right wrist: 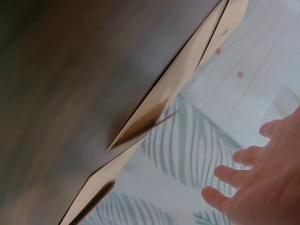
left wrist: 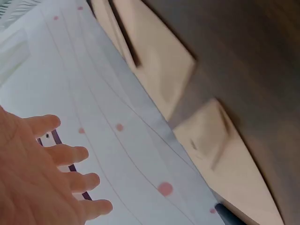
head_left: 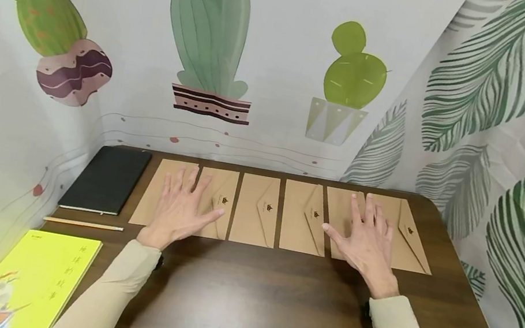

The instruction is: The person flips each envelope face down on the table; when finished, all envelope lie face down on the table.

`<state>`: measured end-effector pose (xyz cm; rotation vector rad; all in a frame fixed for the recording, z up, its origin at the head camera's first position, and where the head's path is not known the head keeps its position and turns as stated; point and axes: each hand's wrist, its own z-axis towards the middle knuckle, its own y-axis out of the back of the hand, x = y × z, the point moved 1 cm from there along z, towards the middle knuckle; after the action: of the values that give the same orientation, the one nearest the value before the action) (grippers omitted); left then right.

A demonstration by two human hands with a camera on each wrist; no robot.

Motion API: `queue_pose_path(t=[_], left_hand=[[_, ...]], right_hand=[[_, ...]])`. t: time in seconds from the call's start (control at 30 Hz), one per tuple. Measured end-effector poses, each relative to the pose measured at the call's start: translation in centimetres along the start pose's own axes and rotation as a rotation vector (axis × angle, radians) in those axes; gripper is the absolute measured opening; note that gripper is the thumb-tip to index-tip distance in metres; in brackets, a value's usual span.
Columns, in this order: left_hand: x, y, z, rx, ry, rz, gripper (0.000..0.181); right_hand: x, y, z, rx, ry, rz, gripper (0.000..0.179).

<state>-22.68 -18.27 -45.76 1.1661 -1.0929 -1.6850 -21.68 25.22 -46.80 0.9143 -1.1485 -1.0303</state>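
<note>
Several kraft-paper envelopes lie in a row along the far side of the table, including a middle envelope (head_left: 249, 211); most show a pointed flap with a small dark crown. My left hand (head_left: 179, 208), fingers spread, hovers over the two leftmost envelopes and partly hides them. Likewise spread, my right hand (head_left: 366, 242) is over the right end of the row, overlapping the rightmost envelope (head_left: 410, 252). Nothing is held in either palm. In the right wrist view, one envelope (right wrist: 183, 70) has its flap (right wrist: 161, 123) standing slightly up.
At the left stand-off from the row lies a black notebook (head_left: 107, 177), with a pencil (head_left: 83, 224) below it. A yellow book (head_left: 46, 266) with a ship picture is nearer, at the left edge. Printed cloth walls (head_left: 283, 74) border the brown table (head_left: 258, 310).
</note>
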Motion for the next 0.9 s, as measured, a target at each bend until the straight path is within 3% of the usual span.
queue_pose_path(t=[0.27,0.53,0.9], left_hand=[[-4.2,-0.6,1.2,-0.056,-0.043,-0.091,0.088],[-8.9,-1.7,2.8,-0.016,-0.052,-0.207,0.08],[-15.4,-3.5,4.8,0.102,-0.041,-0.33,0.078]], right_hand=[[-3.4,1.1,-1.5,-0.066,-0.092,0.029,0.109],[-7.6,2.3,-3.1,-0.12,-0.169,0.073,0.102],[-13.0,3.9,-3.7,-0.044,-0.216,0.108,0.075]])
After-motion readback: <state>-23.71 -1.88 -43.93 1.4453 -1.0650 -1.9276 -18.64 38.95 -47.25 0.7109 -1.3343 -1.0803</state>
